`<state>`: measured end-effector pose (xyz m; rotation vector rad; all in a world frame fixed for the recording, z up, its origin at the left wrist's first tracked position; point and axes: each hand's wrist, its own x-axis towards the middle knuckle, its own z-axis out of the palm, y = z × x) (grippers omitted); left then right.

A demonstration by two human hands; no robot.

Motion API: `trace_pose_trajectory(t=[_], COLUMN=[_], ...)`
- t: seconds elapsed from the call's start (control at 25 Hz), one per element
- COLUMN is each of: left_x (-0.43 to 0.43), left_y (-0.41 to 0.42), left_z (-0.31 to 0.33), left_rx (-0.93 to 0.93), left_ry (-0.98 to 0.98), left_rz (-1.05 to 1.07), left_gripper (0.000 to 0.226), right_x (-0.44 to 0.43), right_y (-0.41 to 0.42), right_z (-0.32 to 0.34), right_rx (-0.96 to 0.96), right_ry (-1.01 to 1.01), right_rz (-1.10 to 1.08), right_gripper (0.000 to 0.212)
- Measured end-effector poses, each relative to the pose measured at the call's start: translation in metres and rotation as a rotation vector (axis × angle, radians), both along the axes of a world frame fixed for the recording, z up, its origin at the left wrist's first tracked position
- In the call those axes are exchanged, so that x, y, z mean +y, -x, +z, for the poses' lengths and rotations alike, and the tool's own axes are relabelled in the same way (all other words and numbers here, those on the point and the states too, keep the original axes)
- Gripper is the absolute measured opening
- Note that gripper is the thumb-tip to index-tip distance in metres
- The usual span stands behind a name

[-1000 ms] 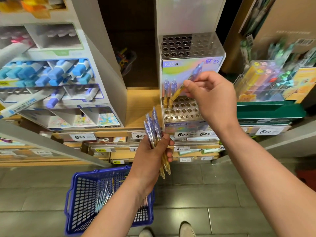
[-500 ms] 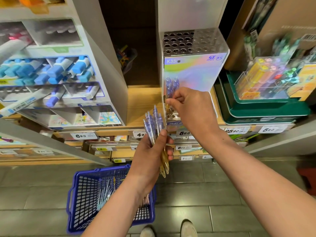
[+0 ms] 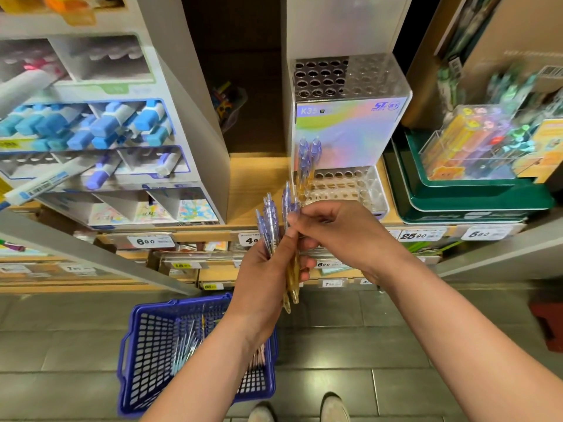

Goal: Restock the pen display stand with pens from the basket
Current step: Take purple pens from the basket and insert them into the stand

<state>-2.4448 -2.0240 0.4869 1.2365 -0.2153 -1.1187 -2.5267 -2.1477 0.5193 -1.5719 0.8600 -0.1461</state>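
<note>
Got my left grip (image 3: 265,269) wrapped round a bunch of pens (image 3: 269,220), purple ends up, and my right grip (image 3: 341,236) pinching that bunch near the top. Three or so standing pens (image 3: 307,159) sit in the display stand (image 3: 350,129) on the shelf (image 3: 256,178) just behind. Blue basket (image 3: 146,345) is on the floor (image 3: 335,345) below, more pens inside.
</note>
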Motion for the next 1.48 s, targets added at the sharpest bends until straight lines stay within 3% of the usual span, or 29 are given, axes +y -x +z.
trace_pose_trajectory(t=[0.2,0.48,0.96,1.48], left_x=[-0.002,-0.002,0.000,0.002], left_y=[0.003,-0.001,-0.002,0.000], left_z=[-0.001,-0.003,0.001,-0.002], left_rx=[0.094,0.140,0.134,0.116], left_ry=[-0.016,-0.042,-0.036,-0.054], left_rz=[0.029,0.084,0.058,0.054], left_gripper=[0.025,0.021,0.024,0.026], right_x=[-0.023,-0.056,-0.054,-0.057], right_y=[-0.003,-0.002,-0.013,-0.018], right_z=[0.005,0.016,0.022,0.033], right_rx=[-0.217,-0.335,-0.195,-0.056], right_ry=[0.089,0.508,0.945,1.075], right_rz=[-0.299,-0.484,-0.330,-0.187], right_gripper=[0.017,0.007,0.021,0.022])
